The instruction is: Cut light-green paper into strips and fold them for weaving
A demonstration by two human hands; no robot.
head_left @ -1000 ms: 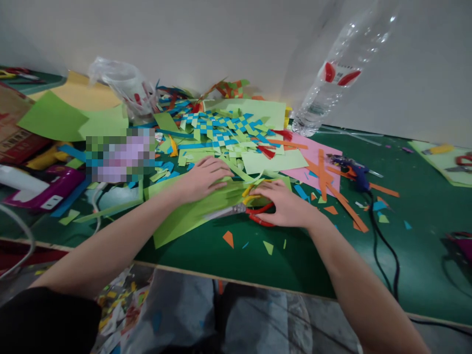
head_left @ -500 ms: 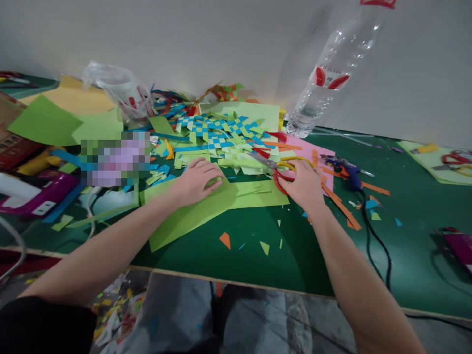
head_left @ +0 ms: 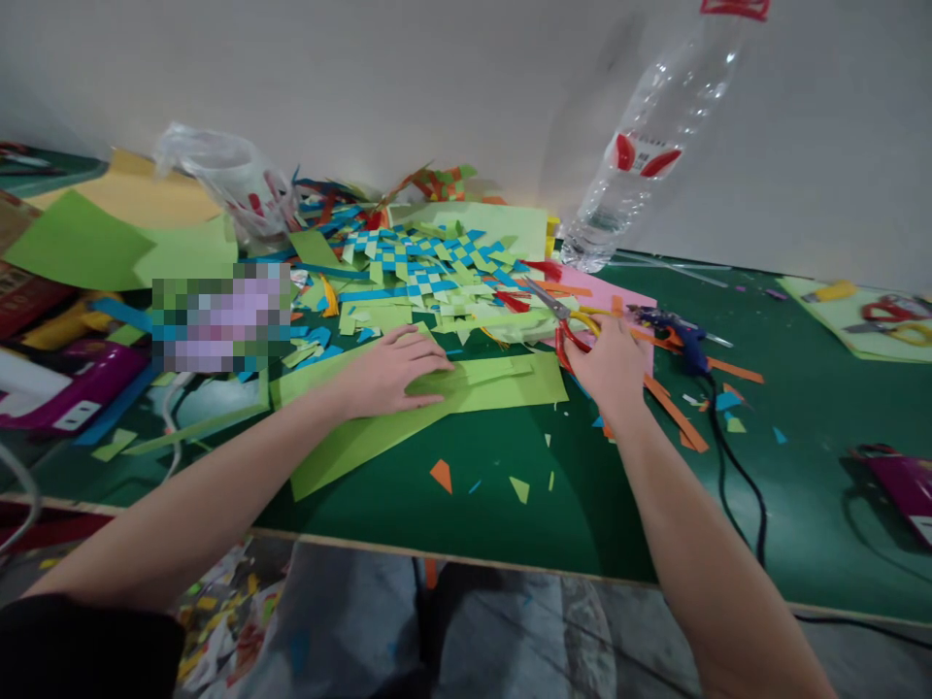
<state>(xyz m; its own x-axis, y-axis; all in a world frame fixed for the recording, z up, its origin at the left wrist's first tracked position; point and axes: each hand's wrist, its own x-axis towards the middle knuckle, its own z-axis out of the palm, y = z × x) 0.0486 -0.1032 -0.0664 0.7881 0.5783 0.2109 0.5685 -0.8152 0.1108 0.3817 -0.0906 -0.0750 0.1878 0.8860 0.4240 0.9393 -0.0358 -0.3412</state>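
My left hand (head_left: 397, 374) lies over the light green paper (head_left: 346, 456) on the table, fingers stretched out and thumb apart. Narrow green strips (head_left: 499, 369) rest on the paper just beyond its fingertips. In my right hand (head_left: 608, 361) is a pair of scissors (head_left: 557, 309) with one red and one yellow handle. The blades point up and to the left, parted slightly at the tips, with no paper between them. Behind both hands lies a pile of blue-and-green woven paper pieces (head_left: 429, 257).
A tilted plastic bottle (head_left: 626, 184) stands by the wall. Right of my right hand are a blue glue gun (head_left: 691, 351) with a black cord, orange strips (head_left: 677, 416) and pink paper (head_left: 618, 283). A bagged cup (head_left: 244, 184) and a purple device (head_left: 102, 379) are at left.
My left hand has come slightly nearer and settled flatter on the green paper. The scissors have moved right, away from the paper, and their blades have swung upward.
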